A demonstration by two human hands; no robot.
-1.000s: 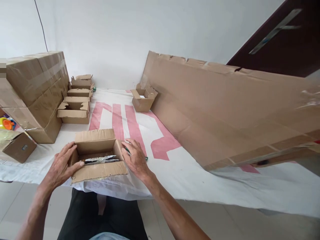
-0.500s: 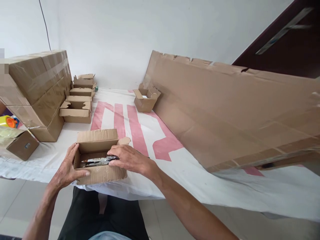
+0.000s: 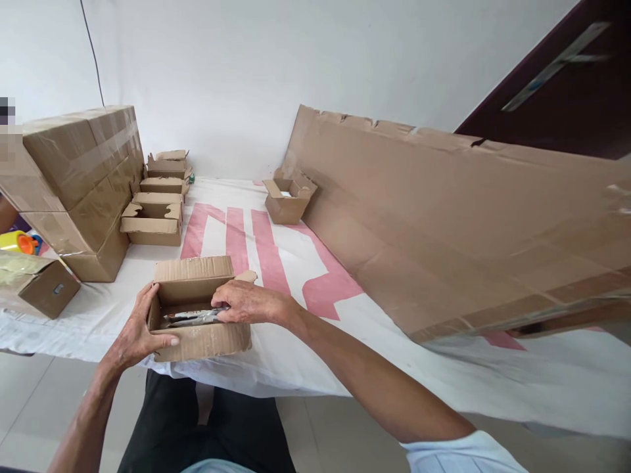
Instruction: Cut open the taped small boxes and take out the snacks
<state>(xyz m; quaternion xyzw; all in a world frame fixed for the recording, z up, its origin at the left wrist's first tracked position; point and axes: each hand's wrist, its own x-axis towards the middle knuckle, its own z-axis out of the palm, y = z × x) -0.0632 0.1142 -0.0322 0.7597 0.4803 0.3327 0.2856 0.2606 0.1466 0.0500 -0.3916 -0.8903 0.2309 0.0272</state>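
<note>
An open cardboard box stands near the table's front edge, its flaps folded outward. My left hand grips the box's left end, with the thumb lying over the front flap and the fingers along the left wall. Inside lie flat silvery packets with some dark print; how many I cannot tell. My right hand reaches in over the right side, its fingers closed on the right end of the packets. Those fingertips are partly hidden in the box.
Large taped cartons are stacked at the left, with several small open boxes beside them. Another small open box sits farther back, by a large leaning cardboard sheet. A yellow and orange object shows at far left.
My right hand and the packets have sunk slightly lower into the box. My left hand keeps its hold, and the view has shifted a little.
</note>
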